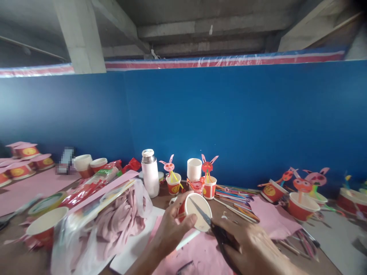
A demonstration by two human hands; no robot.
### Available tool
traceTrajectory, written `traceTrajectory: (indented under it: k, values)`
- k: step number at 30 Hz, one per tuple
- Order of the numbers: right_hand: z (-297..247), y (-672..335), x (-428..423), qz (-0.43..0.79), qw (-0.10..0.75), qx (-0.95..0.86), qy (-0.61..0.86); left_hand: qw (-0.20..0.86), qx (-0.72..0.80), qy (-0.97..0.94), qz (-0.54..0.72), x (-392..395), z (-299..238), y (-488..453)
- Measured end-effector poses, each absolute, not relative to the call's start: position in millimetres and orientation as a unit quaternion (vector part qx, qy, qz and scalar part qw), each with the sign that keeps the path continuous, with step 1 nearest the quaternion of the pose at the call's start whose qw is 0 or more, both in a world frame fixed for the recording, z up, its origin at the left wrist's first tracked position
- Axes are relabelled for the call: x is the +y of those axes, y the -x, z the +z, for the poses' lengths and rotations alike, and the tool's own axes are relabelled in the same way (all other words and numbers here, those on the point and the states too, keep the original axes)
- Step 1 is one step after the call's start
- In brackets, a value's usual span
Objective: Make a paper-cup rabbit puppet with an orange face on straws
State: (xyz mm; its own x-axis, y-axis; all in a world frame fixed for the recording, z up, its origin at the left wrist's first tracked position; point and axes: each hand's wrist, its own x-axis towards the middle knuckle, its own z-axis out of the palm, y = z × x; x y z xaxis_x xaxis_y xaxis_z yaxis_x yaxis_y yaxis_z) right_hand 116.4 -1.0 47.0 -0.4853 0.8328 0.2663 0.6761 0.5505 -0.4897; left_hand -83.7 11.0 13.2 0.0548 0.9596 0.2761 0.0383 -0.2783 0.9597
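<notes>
In my left hand point(179, 219) is a red and white paper cup point(197, 202), tilted so that its round cream face turns toward me. My left thumb presses on the rim and the fingers wrap behind the side. My right hand point(243, 240) is closed around the black handles of a pair of scissors point(205, 217). The metal blades lie across the cup's round face, pointing up and left; whether they pierce it I cannot tell. Pink sheets point(195, 254) lie on the table below both hands.
A white thermos point(150, 175) stands at the back, beside cups with pink paper rabbit figures point(169, 167). On the left lies a plastic bag point(120, 221) with pink material. Colourful pipe cleaners point(235, 196) and more figure cups point(303, 206) are to the right. A blue wall point(229, 122) closes the back.
</notes>
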Motion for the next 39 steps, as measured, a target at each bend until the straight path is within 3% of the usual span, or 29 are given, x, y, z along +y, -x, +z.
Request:
traceTrajectory:
  k: [2, 5, 9, 12, 14, 16, 19, 23, 24, 26, 28, 30, 34, 36, 39]
  values:
    - [46.1, -119.1, 2.2, -0.039, 0.237, -0.887, 0.394, 0.447, 0.423, -0.59, 0.522, 11.9, 14.6, 86.1]
    - [46.2, -120.7, 6.4, -0.099, 0.23, -0.891, 0.379, 0.466, 0.43, -0.595, 0.495, 12.6, 17.6, 89.6]
    - [50.2, -118.7, 5.3, 0.268, 0.221, -0.818, 0.458, 0.412, 0.46, -0.628, 0.474, 10.6, 20.8, 94.1]
    - [48.9, -117.6, -0.4, 0.552, 0.233, -0.689, 0.407, 0.347, 0.434, -0.682, 0.476, 6.7, 21.9, 97.2]
    - [46.7, -117.5, -5.4, 0.675, 0.253, -0.592, 0.36, 0.309, 0.399, -0.708, 0.494, 4.1, 22.5, 98.2]
    - [46.0, -118.3, -9.2, 0.709, 0.241, -0.56, 0.354, 0.282, 0.38, -0.721, 0.506, 2.2, 23.4, 97.7]
    - [48.3, -121.7, -9.4, 0.554, 0.207, -0.695, 0.408, 0.25, 0.392, -0.728, 0.503, 1.4, 25.4, 94.6]
    - [44.5, -123.5, -0.8, 0.031, 0.224, -0.873, 0.433, 0.24, 0.453, -0.696, 0.503, 3.4, 27.4, 89.6]
    - [42.2, -122.4, 1.4, -0.069, 0.225, -0.875, 0.422, 0.259, 0.467, -0.677, 0.507, 4.1, 27.8, 88.9]
    - [39.4, -118.6, 4.3, -0.158, 0.227, -0.871, 0.407, 0.333, 0.479, -0.624, 0.52, 5.6, 28.6, 88.7]
    - [42.2, -114.0, 4.6, -0.09, 0.227, -0.869, 0.43, 0.422, 0.465, -0.57, 0.531, 6.7, 29.6, 90.0]
    - [51.2, -111.1, 3.1, 0.089, 0.204, -0.855, 0.469, 0.474, 0.443, -0.542, 0.535, 7.2, 30.8, 92.4]
    - [73.6, -116.7, -0.8, 0.437, 0.139, -0.755, 0.468, 0.413, 0.462, -0.586, 0.522, 7.2, 35.5, 97.6]
    - [80.2, -124.7, -3.0, 0.532, 0.131, -0.7, 0.458, 0.373, 0.478, -0.578, 0.547, 7.9, 39.3, 99.7]
    - [83.1, -137.9, -6.9, 0.562, 0.13, -0.674, 0.461, 0.429, 0.441, -0.504, 0.607, 9.5, 44.5, 102.5]
